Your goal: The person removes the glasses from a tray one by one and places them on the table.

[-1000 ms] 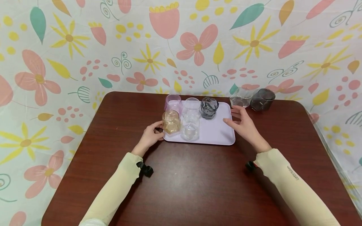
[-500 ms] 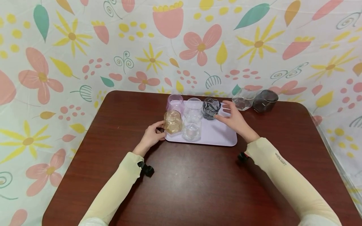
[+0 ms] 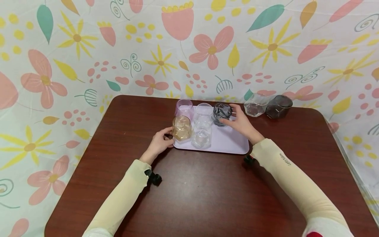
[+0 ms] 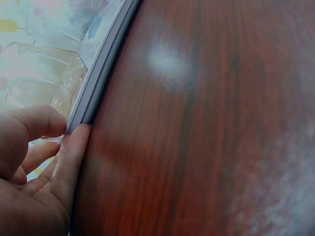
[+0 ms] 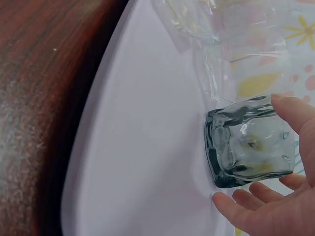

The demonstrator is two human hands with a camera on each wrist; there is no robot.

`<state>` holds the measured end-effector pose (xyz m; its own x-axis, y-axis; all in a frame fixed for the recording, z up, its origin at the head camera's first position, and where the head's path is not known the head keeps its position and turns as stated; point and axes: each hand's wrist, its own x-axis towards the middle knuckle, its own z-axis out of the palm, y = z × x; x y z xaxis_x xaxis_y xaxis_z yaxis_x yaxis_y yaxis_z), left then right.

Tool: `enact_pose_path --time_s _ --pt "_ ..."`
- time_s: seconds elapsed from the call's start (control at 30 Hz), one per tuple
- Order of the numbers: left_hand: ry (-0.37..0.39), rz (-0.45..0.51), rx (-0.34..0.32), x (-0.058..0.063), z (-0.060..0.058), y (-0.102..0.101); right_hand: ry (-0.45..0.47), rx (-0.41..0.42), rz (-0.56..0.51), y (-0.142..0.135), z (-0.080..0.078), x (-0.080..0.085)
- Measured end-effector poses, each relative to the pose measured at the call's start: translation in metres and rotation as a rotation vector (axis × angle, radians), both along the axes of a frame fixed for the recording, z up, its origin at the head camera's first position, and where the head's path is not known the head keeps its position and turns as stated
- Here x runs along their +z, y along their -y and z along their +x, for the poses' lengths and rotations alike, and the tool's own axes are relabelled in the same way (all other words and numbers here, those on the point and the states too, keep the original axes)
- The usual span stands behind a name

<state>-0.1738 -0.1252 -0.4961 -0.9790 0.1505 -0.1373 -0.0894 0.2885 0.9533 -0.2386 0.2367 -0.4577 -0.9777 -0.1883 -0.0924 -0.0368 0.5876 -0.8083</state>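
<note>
A lilac tray (image 3: 228, 140) holds several drinking glasses. My left hand (image 3: 160, 142) pinches its front left corner, thumb and fingers at the rim (image 4: 96, 81). Right beside those fingers stands an amber glass (image 3: 181, 128). My right hand (image 3: 241, 123) is spread around a smoky grey glass (image 3: 222, 115) at the back of the tray. In the right wrist view, the thumb meets that grey glass (image 5: 251, 142) near its rim, while the other fingers curve below it with a small gap. Clear glasses (image 3: 201, 136) and a pink glass (image 3: 184, 108) share the tray.
Right of the tray, at the table's back edge, stand a clear glass (image 3: 255, 107) and a dark grey glass (image 3: 278, 107). A flowered cloth (image 3: 189, 49) hangs behind the brown table (image 3: 183, 194).
My right hand has moved left from the tray's right edge to the smoky grey glass, thumb and fingers now around it. The left hand has kept its place at the tray corner.
</note>
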Motion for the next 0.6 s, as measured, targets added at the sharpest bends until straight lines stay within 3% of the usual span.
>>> enact_pose_path --time_s 0.6 --pt "-0.007 -0.029 0.004 0.000 0.001 -0.001 -0.037 0.023 0.002 0.006 -0.011 -0.007"
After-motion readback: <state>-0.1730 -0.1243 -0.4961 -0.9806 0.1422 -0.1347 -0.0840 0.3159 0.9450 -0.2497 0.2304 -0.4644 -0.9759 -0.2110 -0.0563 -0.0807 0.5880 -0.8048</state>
